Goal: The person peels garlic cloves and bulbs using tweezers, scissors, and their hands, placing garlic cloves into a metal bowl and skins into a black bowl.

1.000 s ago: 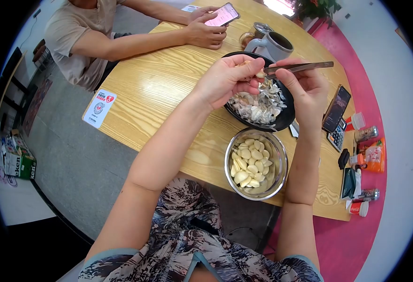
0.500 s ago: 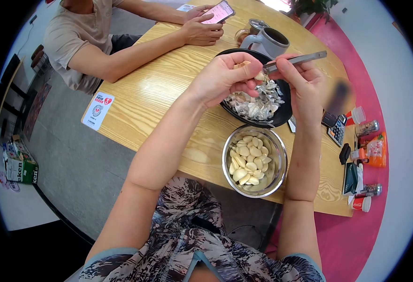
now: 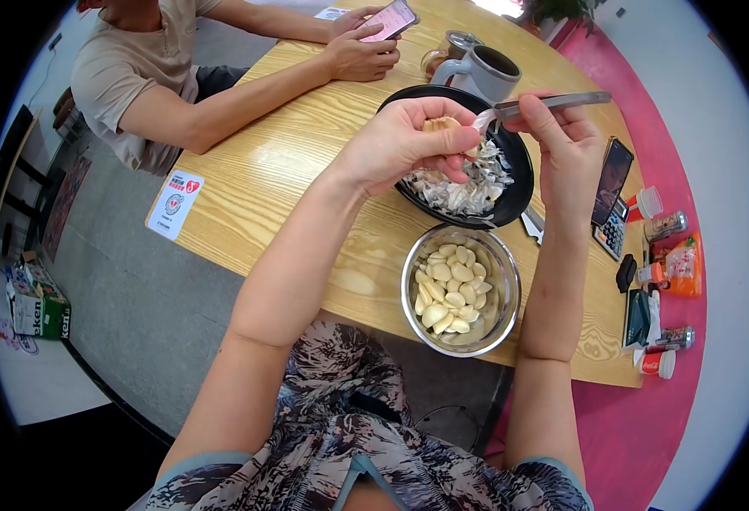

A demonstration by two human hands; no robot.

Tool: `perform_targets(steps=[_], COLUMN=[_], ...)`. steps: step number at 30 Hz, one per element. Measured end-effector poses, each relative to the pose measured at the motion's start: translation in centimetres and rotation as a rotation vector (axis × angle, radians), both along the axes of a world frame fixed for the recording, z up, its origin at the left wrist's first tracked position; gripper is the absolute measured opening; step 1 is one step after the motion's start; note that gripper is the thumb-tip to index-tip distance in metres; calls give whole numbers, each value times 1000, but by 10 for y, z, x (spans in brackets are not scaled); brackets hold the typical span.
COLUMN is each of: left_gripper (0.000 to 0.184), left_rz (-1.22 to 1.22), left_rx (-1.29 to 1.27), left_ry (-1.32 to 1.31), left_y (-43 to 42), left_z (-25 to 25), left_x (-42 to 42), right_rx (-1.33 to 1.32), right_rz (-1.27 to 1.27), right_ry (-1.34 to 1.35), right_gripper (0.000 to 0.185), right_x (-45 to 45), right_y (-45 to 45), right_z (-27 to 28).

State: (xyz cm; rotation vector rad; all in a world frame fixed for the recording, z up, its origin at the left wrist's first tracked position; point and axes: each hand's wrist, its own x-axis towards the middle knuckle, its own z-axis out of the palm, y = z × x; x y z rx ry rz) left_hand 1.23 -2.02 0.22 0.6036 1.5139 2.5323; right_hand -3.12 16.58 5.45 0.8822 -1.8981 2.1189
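My left hand (image 3: pixel 430 140) is closed on garlic (image 3: pixel 441 125), partly hidden by the fingers. My right hand (image 3: pixel 558 128) grips metal tweezers (image 3: pixel 553 101), whose tips hold a pale piece of skin (image 3: pixel 483 120) beside the garlic. Both hands are above a black bowl (image 3: pixel 524 175) with papery garlic skins (image 3: pixel 468 192) in it. Nearer to me, a steel bowl (image 3: pixel 512 294) holds several peeled cloves (image 3: pixel 451 289).
Across the table (image 3: pixel 264 162) a person's hands (image 3: pixel 362 53) hold a phone (image 3: pixel 389 20). Behind the black bowl are a grey mug (image 3: pixel 485 77) and a glass jar (image 3: pixel 461 43). On the right stand a phone (image 3: pixel 613 180), a calculator (image 3: pixel 609 237) and several small containers (image 3: pixel 645 204). A knife (image 3: pixel 533 223) lies by the black bowl.
The tweezers have moved a little to the right, away from my left hand, with pale skin now showing at their tips. My left hand stays closed on the garlic.
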Motion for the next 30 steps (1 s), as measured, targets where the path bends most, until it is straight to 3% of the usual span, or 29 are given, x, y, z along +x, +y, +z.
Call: perform_targets(steps=[9,11,12,13,18,24,30], left_gripper=[25,24,24,23,23,23,23], left_rz=[14,31,29,58,141,225,238], left_rx=[-68,27,25,28,-4,-134,-180], left_ry=[-10,-14,-13,-2,9,63,79], left_y=[3,5,5,5,5,7,8], left_z=[-2,-1,-2,-2,1,2,4], left_x=[0,0,-1,-2,0,2,3], right_rx=[-92,164,529,518,164,172,213], right_rz=[-146,-225,-233,-210,-79,121,93], right_ry=[53,172,216,94,117,145,93], right_gripper=[19,16,17,19,16,16,16], right_x=[-20,-25,-30,-28,-2,5,6], right_y=[19,17,21,12,6,4,4], right_z=[3,-1,-7,-13,8,9,7])
